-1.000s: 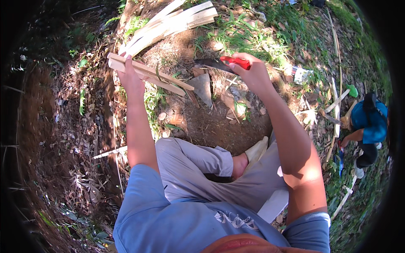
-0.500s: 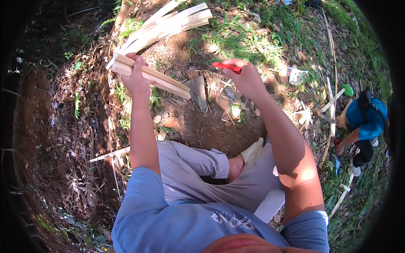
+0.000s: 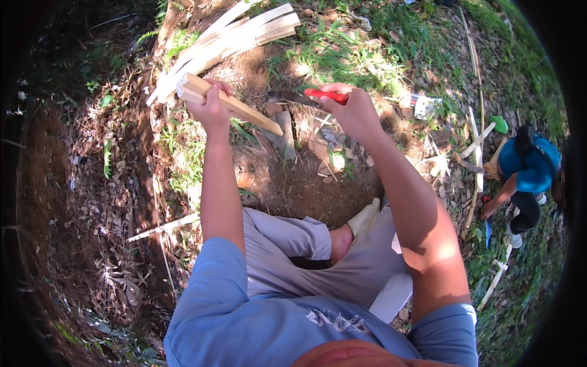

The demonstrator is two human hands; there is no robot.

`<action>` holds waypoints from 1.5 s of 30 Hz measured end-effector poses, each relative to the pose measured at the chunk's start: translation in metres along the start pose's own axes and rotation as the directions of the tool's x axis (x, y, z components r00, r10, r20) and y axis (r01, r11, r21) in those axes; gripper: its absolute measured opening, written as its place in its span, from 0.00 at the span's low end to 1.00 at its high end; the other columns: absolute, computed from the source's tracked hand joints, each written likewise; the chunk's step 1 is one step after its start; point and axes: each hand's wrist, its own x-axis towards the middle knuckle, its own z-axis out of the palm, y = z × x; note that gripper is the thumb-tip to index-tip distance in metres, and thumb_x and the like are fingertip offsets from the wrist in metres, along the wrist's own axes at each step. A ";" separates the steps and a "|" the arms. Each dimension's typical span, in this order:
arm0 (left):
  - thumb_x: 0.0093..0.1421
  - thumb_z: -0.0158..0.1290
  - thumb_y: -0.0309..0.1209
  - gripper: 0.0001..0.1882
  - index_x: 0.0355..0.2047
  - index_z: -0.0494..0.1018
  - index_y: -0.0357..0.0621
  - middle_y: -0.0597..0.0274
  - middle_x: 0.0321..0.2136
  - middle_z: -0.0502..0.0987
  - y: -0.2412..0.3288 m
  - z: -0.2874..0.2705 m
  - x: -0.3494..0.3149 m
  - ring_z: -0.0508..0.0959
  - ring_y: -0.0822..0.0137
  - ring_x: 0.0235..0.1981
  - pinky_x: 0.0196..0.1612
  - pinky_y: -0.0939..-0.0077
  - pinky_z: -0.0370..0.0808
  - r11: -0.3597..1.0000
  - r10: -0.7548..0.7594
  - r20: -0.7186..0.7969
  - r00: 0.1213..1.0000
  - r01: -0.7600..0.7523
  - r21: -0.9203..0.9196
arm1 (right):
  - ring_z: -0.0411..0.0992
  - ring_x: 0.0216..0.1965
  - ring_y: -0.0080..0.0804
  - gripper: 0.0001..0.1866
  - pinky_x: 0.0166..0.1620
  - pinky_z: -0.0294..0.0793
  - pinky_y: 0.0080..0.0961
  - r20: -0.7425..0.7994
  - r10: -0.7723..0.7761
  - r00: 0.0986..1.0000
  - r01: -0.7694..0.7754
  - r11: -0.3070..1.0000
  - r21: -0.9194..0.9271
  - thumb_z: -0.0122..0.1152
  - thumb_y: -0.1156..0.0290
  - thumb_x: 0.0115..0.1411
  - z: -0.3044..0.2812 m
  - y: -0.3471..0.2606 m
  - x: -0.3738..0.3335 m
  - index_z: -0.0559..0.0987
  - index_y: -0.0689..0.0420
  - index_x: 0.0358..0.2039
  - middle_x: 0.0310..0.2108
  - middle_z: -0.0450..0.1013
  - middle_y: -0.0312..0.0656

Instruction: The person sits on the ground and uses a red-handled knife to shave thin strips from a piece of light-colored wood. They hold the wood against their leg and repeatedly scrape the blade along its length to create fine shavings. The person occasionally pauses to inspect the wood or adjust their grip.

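Observation:
My left hand [image 3: 211, 111] is closed around squared wooden sticks [image 3: 244, 113], pale and held together. Their blunt ends point to the upper left, and the far tip slants down to the right, above a flat grey piece [image 3: 282, 131] on the ground. In my closed right hand [image 3: 354, 113] is a red-handled tool [image 3: 327, 95] with a dark, flat blade pointing left. Whether it is a knife or a saw I cannot tell. The blade is apart from the sticks.
A pile of pale wooden strips [image 3: 238, 40] lies beyond my left hand. At the right, another person [image 3: 529, 168] in a blue top bends over near long sticks [image 3: 479, 147]. A clear container [image 3: 425, 105] rests among leaves and grass. My legs [image 3: 284, 235] are folded near me.
My left hand has shifted slightly right with the wooden sticks and turned them, so their tip points more downward. My right hand with the tool has barely moved.

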 end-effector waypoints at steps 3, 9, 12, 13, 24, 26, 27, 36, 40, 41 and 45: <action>0.63 0.50 0.16 0.07 0.41 0.68 0.36 0.56 0.33 0.74 -0.003 -0.002 -0.002 0.79 0.63 0.31 0.36 0.64 0.79 0.999 0.015 0.013 1.000 -0.014 -0.028 | 0.82 0.33 0.34 0.18 0.40 0.78 0.34 -0.017 -0.045 0.999 0.046 0.999 0.021 0.68 0.56 0.66 0.003 0.003 -0.001 0.87 0.46 0.54 0.32 0.84 0.39; 0.62 0.52 0.10 0.15 0.45 0.66 0.39 0.59 0.39 0.72 0.014 0.007 -0.014 0.81 0.63 0.38 0.52 0.57 0.84 1.000 0.007 0.063 0.998 -0.007 0.009 | 0.83 0.34 0.34 0.18 0.41 0.79 0.34 -0.010 -0.060 0.998 0.060 0.998 -0.010 0.67 0.57 0.66 0.003 0.003 -0.002 0.86 0.47 0.54 0.35 0.85 0.41; 0.63 0.56 0.12 0.15 0.44 0.66 0.39 0.60 0.38 0.72 0.017 0.009 -0.013 0.82 0.62 0.41 0.54 0.58 0.84 0.999 0.007 0.040 0.999 -0.009 0.039 | 0.83 0.34 0.33 0.18 0.41 0.79 0.34 0.008 -0.033 0.999 0.032 0.999 0.031 0.67 0.58 0.66 0.002 -0.002 -0.003 0.86 0.48 0.54 0.36 0.86 0.41; 0.63 0.58 0.12 0.15 0.44 0.67 0.41 0.61 0.38 0.71 0.022 0.005 -0.014 0.82 0.61 0.44 0.54 0.60 0.82 0.995 -0.019 0.049 0.999 0.014 0.097 | 0.83 0.33 0.33 0.18 0.41 0.79 0.33 0.021 -0.015 1.000 0.014 1.000 0.023 0.67 0.58 0.66 0.001 -0.006 -0.005 0.86 0.50 0.54 0.37 0.86 0.40; 0.57 0.52 0.09 0.18 0.44 0.67 0.42 0.58 0.39 0.71 0.008 -0.006 -0.019 0.80 0.59 0.38 0.49 0.53 0.80 0.997 0.043 0.054 0.998 -0.039 -0.064 | 0.84 0.39 0.38 0.17 0.44 0.79 0.33 -0.020 -0.114 0.993 0.116 0.987 0.115 0.68 0.60 0.66 0.005 0.007 -0.001 0.86 0.51 0.52 0.39 0.86 0.44; 0.57 0.50 0.11 0.16 0.43 0.67 0.41 0.57 0.36 0.71 0.007 -0.003 -0.022 0.80 0.59 0.35 0.46 0.55 0.79 0.996 0.084 0.000 0.997 -0.084 -0.007 | 0.84 0.40 0.38 0.17 0.45 0.80 0.33 -0.017 -0.094 0.995 0.095 0.994 0.059 0.68 0.59 0.65 0.001 0.003 -0.004 0.86 0.50 0.51 0.39 0.86 0.44; 0.57 0.50 0.11 0.16 0.43 0.68 0.41 0.57 0.35 0.71 0.004 -0.008 -0.020 0.79 0.59 0.35 0.45 0.55 0.79 0.995 0.100 -0.005 0.995 -0.099 0.023 | 0.84 0.41 0.39 0.17 0.46 0.80 0.33 -0.014 -0.081 0.997 0.082 0.994 0.067 0.69 0.58 0.65 0.002 0.005 -0.003 0.86 0.49 0.52 0.41 0.86 0.42; 0.55 0.48 0.11 0.15 0.41 0.68 0.40 0.54 0.32 0.72 0.000 -0.012 -0.021 0.77 0.59 0.27 0.36 0.56 0.79 0.994 0.108 -0.056 0.993 -0.107 0.012 | 0.84 0.43 0.37 0.19 0.49 0.81 0.33 -0.015 -0.030 0.999 0.031 0.999 0.029 0.65 0.55 0.65 -0.001 0.003 -0.002 0.86 0.46 0.54 0.45 0.86 0.37; 0.59 0.48 0.10 0.14 0.42 0.67 0.40 0.56 0.32 0.73 0.000 -0.001 -0.028 0.77 0.62 0.27 0.36 0.61 0.79 0.985 0.142 0.022 0.990 -0.143 0.096 | 0.85 0.41 0.37 0.20 0.47 0.82 0.33 -0.021 -0.028 0.999 0.028 0.999 0.020 0.65 0.55 0.64 0.001 0.007 0.001 0.86 0.46 0.54 0.45 0.86 0.37; 0.60 0.49 0.09 0.14 0.43 0.66 0.39 0.56 0.33 0.73 -0.002 0.004 -0.027 0.77 0.64 0.27 0.36 0.63 0.79 0.978 0.158 0.053 0.986 -0.164 0.128 | 0.85 0.41 0.37 0.20 0.47 0.82 0.34 -0.022 -0.030 0.999 0.031 0.999 0.016 0.65 0.55 0.64 0.001 0.007 0.002 0.86 0.46 0.54 0.44 0.86 0.38; 0.61 0.50 0.08 0.16 0.46 0.65 0.37 0.57 0.34 0.73 -0.009 0.030 -0.029 0.80 0.65 0.30 0.36 0.68 0.81 0.974 0.110 0.099 0.989 -0.127 0.185 | 0.85 0.40 0.38 0.20 0.46 0.82 0.33 -0.010 -0.025 1.000 0.026 0.999 0.028 0.65 0.56 0.65 0.000 0.006 0.000 0.86 0.47 0.55 0.43 0.87 0.39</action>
